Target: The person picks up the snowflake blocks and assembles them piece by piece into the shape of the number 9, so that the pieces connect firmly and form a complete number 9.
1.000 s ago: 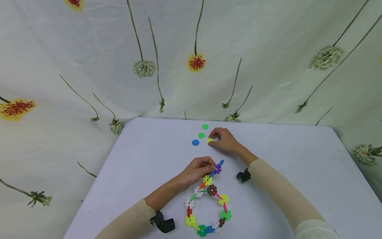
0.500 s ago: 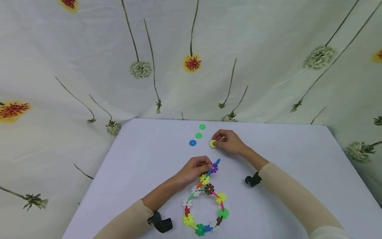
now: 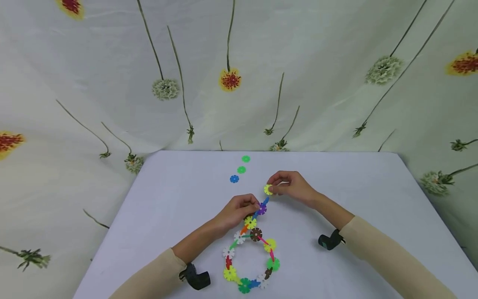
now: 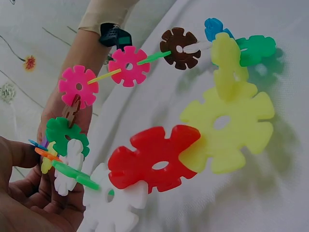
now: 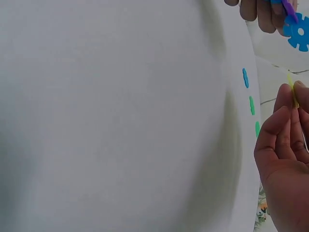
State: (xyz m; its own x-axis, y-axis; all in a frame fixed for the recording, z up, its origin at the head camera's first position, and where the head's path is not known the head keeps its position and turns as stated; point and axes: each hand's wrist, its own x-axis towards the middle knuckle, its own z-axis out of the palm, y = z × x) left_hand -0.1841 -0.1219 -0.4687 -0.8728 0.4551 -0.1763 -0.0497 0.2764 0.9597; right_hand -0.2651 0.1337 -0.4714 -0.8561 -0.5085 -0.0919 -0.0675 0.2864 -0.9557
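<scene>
My left hand (image 3: 239,211) pinches the upper tail of a chain of notched plastic discs, near a purple disc (image 3: 262,208). Below it the chain closes into a ring of many colours, with a brown disc (image 3: 256,234) at its top and a green disc (image 3: 244,285) at its bottom. A blue disc (image 5: 300,32) forms the free end of the tail. Just beyond that end, my right hand (image 3: 295,187) holds a loose yellow disc (image 3: 268,189) between thumb and fingertips. In the left wrist view a red disc (image 4: 149,159) and white disc (image 4: 113,205) hang linked close to the camera.
On the white table (image 3: 179,178), toward its far edge, lie a blue disc (image 3: 234,179) and two green discs (image 3: 241,170) in a slanting row. A flower-printed cloth (image 3: 298,54) hangs behind the table. Black wrist cameras (image 3: 330,240) are strapped to both forearms.
My right hand has lifted the yellow disc away from the loose row and brought it nearer to the chain's blue end. The left hand keeps its hold on the tail.
</scene>
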